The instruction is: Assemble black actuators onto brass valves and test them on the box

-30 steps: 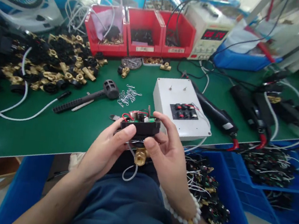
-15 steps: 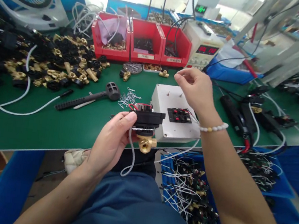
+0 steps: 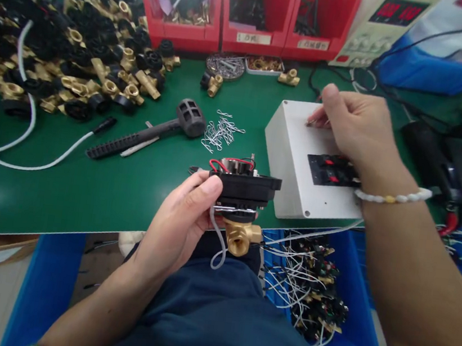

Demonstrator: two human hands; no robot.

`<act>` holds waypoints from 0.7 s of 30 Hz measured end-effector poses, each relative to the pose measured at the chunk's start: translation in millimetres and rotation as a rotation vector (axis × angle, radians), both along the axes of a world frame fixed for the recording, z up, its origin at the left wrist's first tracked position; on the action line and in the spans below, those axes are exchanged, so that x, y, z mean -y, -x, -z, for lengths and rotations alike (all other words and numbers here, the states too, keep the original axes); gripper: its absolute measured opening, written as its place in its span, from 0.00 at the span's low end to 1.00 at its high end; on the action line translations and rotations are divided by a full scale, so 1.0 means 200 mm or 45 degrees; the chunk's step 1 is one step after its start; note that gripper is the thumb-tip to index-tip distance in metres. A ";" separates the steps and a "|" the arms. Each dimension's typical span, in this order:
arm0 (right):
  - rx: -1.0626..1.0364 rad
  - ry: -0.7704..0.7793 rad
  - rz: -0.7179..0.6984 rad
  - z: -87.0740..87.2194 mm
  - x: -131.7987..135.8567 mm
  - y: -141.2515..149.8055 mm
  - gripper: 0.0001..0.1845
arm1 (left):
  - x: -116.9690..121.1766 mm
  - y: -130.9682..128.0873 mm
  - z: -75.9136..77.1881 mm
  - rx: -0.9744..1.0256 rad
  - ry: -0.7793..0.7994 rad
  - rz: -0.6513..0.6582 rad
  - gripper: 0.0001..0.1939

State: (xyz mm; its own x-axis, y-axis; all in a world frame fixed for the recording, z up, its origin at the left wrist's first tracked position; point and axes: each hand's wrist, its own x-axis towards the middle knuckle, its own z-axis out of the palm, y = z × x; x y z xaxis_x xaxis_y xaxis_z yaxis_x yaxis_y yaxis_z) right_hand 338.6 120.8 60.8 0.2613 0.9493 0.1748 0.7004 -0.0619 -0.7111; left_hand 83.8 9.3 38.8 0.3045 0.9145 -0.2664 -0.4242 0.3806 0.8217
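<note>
Within the left hand [image 3: 184, 206], gripped by its left end, the black-and-brass valve unit [image 3: 248, 190]

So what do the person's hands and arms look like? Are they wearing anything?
The left hand and right hand have no gloves, and no sleeves reach the wrists. Around the right wrist is a bracelet of whitish beads with a yellow part.

Dark grey mallet [image 3: 151, 133], loose silver clips [image 3: 221, 134], three red bins [image 3: 185, 36]
</note>
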 end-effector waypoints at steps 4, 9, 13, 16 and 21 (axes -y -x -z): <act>-0.049 0.005 -0.051 0.01 0.00 -0.02 0.10 | -0.04 0.04 0.02 0.033 0.011 0.011 0.21; -0.118 0.048 -0.052 0.01 -0.01 -0.02 0.02 | -0.03 0.09 0.02 0.041 0.013 0.022 0.20; -0.087 0.030 -0.001 0.04 -0.04 -0.02 0.05 | 0.01 0.14 0.02 0.066 0.020 0.011 0.21; -0.027 0.032 -0.003 0.05 -0.06 -0.04 0.04 | 0.03 0.16 0.02 0.109 0.023 0.009 0.21; 0.019 0.024 -0.038 0.04 -0.04 -0.04 0.02 | 0.04 0.18 0.01 0.183 0.031 -0.017 0.20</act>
State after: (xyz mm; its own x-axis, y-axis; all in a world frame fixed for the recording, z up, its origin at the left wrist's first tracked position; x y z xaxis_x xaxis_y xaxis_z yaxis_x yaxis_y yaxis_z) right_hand 346.3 128.5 53.5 0.2303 0.9598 0.1606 0.7125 -0.0539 -0.6996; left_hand 47.8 2.1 36.2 0.3292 0.9123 -0.2434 -0.5417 0.3936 0.7427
